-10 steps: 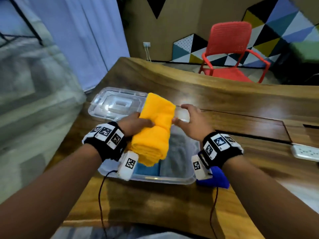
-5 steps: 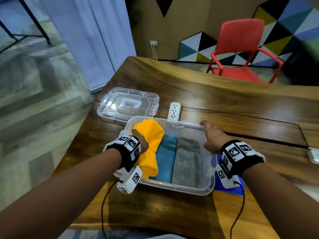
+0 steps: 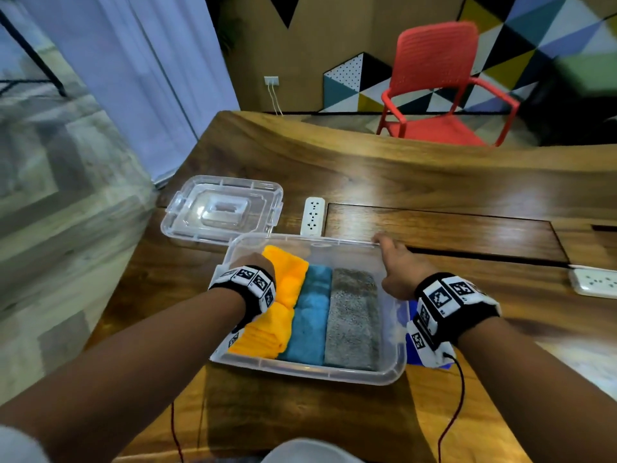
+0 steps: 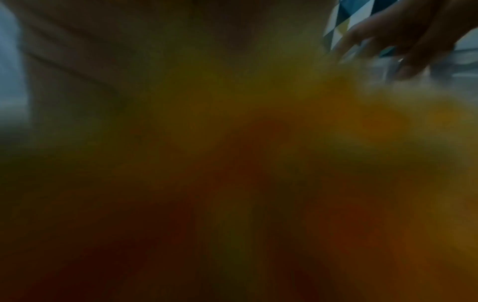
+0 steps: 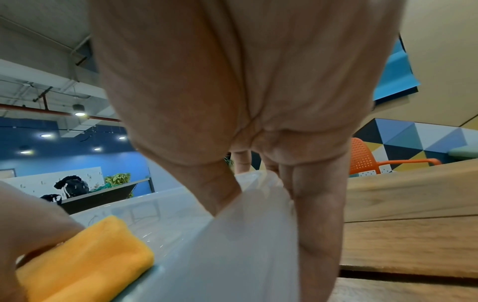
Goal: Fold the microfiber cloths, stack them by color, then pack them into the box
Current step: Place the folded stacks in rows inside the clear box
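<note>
Polished dark-grained wooden tabletop (image 3: 384,168) fills the head view, its near edge just in front of the person, and a clear plastic box (image 3: 300,370) sits on it closest to the camera. Three folded microfiber stacks lie side by side in the box: yellow cloths (image 3: 283,295) at the left, teal cloths (image 3: 309,315) in the middle, grey cloths (image 3: 352,315) at the right. The left hand (image 3: 255,262) reaches down into the box on the yellow cloths; its fingers are hidden behind the wrist band and the left wrist view is only a dark yellow blur, so whether they grip or press cannot be told. The right hand (image 3: 397,269) holds the box's right wall, thumb inside and fingers outside the rim in the right wrist view (image 5: 258,204). A blue cloth (image 3: 412,357) shows under the right wrist just outside the box. Beyond the box's far left corner lies the clear lid (image 3: 220,208), and beside it a white power strip (image 3: 313,216) is set into the table; another white socket block (image 3: 594,282) sits at the right edge. Farther off stand a red plastic chair (image 3: 434,85), a wall with coloured triangles (image 3: 534,38) and a pale curtain (image 3: 133,78) at the left.
</note>
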A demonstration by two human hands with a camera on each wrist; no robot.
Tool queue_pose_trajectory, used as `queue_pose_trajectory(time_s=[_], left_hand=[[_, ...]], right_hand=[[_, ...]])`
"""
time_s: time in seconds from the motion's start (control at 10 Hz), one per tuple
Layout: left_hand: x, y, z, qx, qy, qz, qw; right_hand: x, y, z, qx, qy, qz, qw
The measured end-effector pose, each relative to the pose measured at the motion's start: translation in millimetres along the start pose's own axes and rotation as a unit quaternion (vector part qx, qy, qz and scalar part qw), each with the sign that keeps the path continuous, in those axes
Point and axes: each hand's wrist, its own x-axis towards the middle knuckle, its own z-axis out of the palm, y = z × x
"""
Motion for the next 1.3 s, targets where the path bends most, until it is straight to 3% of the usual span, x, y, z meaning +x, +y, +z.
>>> queue_pose_trajectory(time_s=[0.1,0.2,0.3,0.5,0.7,0.9,1.1,1.2,1.3], left_hand=[[-37.4,2.9,-23.3,0.049,0.073,0.009,0.996],[-43.8,12.5,-17.3,0.121,0.076,0.19,0.971],[-30.1,18.0,8.9,0.153,0.002,0.242,0.958],[3.9,11.5,49.8,0.124,-0.019,0.138,0.982],[8.8,18.7,52.2,0.139,-0.039,0.137,0.98],[18.8,18.1,27.8,0.162,0.01,0.15,0.975],[41.0,15.4,56.7,0.137,-0.006,0.066,0.988],[49.3,16.7,70.7,0.294,0.03,0.147,0.944],[32.5,22.4,68.8,0.176,0.105,0.131,0.97]], right_hand=[[1.2,-0.8,0.3,0.006,-0.003,-0.001,1.0],[3.3,-3.8,0.6,0.004,-0.004,0.0,1.0],[3.7,-5.7,1.1,-0.003,0.0,0.006,1.0],[0.7,0.3,2.2,0.017,0.006,0.012,1.0],[1.2,2.8,4.2,0.037,0.012,0.01,0.999],[5.5,18.9,1.1,0.019,0.022,0.032,0.999],[1.9,24.4,-5.9,0.008,0.015,0.033,0.999],[2.2,25.3,-5.2,0.003,0.014,0.028,1.0],[4.8,27.9,-3.9,-0.011,0.017,0.03,0.999]])
